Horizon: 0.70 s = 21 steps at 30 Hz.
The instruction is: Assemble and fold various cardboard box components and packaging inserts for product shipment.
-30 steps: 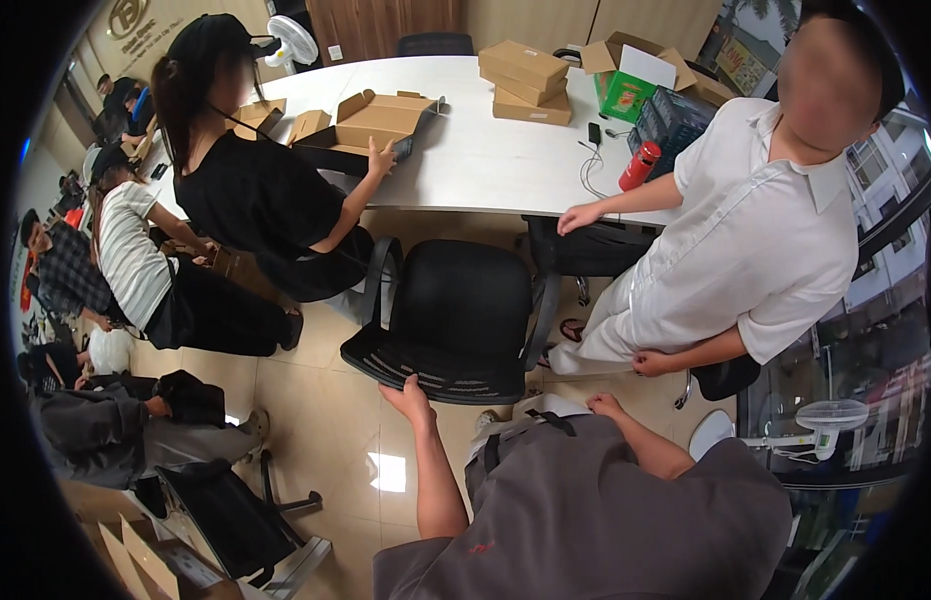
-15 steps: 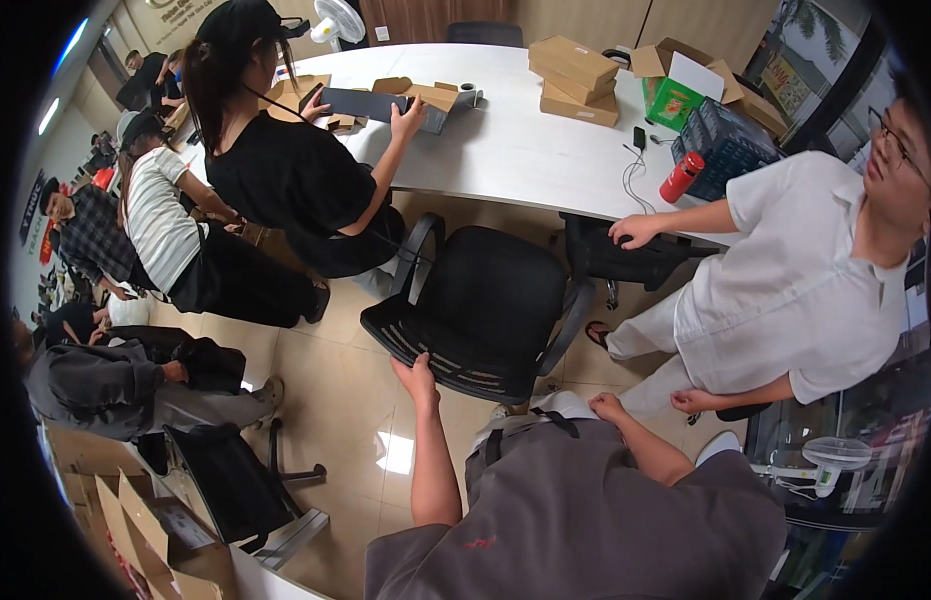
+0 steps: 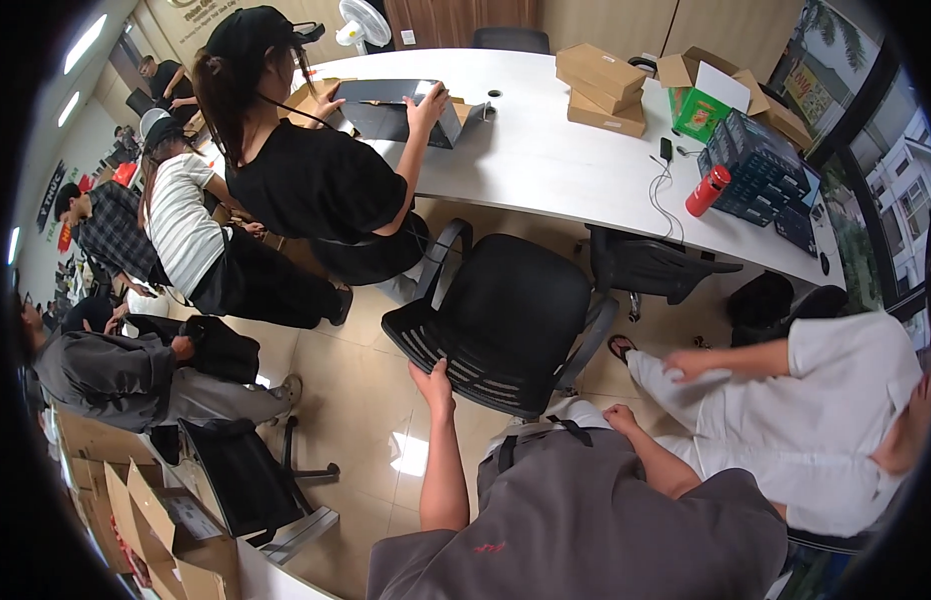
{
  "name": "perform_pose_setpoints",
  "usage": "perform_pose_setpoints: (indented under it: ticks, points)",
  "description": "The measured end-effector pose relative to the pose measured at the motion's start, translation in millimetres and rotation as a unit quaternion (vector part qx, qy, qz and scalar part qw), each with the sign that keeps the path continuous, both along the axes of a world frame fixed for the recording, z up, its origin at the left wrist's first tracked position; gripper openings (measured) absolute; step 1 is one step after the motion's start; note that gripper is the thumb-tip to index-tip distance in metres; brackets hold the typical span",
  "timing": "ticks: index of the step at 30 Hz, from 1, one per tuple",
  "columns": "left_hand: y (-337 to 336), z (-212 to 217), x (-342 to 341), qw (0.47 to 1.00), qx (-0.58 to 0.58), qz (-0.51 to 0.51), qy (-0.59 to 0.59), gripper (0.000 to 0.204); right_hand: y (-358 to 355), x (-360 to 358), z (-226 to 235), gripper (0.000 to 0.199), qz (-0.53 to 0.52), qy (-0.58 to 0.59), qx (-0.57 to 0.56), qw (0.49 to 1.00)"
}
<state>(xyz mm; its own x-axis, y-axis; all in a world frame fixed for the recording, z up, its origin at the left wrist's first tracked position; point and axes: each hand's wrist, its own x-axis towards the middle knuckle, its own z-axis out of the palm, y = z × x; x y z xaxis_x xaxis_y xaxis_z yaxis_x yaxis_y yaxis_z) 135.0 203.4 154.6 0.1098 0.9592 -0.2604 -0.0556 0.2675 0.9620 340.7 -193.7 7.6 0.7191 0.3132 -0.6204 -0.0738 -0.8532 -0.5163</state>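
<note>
My left hand [image 3: 433, 382] is closed on the top edge of a black office chair's [image 3: 516, 310] backrest, with the thumb over the rim. The chair has a slotted back and two armrests, and its seat faces the white table. By the waist of my light trousers, my right hand [image 3: 619, 418] is curled closed near the hem of my grey shirt [image 3: 586, 500]. Whatever is in its fingers, if anything, is too small to make out.
A long white table [image 3: 546, 165] bears brown cartons [image 3: 606, 90], a red bottle [image 3: 708, 190] and dark boxes [image 3: 751, 165]. A person in black [image 3: 316, 185] handles a dark box there. On the right stands a person in white [image 3: 796, 430]; another chair [image 3: 236, 475] is at left.
The person in white has bent down and moved lower right, away from the table. The person in black has tilted the dark box on the table. My hands have kept their places.
</note>
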Motion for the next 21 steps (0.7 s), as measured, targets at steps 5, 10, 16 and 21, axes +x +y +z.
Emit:
perform_pose_setpoints:
  ticks: [5, 10, 16, 21]
  points:
    - [-1, 3, 0, 1.0, 0.001, 0.003, 0.017, 0.059, 11, 15, -4, 0.019, -0.002, -0.026, -0.034, 0.999]
    - [0, 5, 0, 1.0, -0.014, -0.011, 0.009, 0.059, 14, 27, -15, 0.016, -0.025, 0.022, -0.021, 0.999]
    - [-1, 8, -1, 1.0, -0.014, -0.018, -0.006, 0.058, 7, 27, -22, 0.016, -0.046, -0.003, 0.003, 0.999]
    - [-4, 10, -2, 1.0, -0.003, -0.006, 0.007, 0.057, 3, 21, -17, 0.02, -0.089, 0.005, -0.037, 0.995]
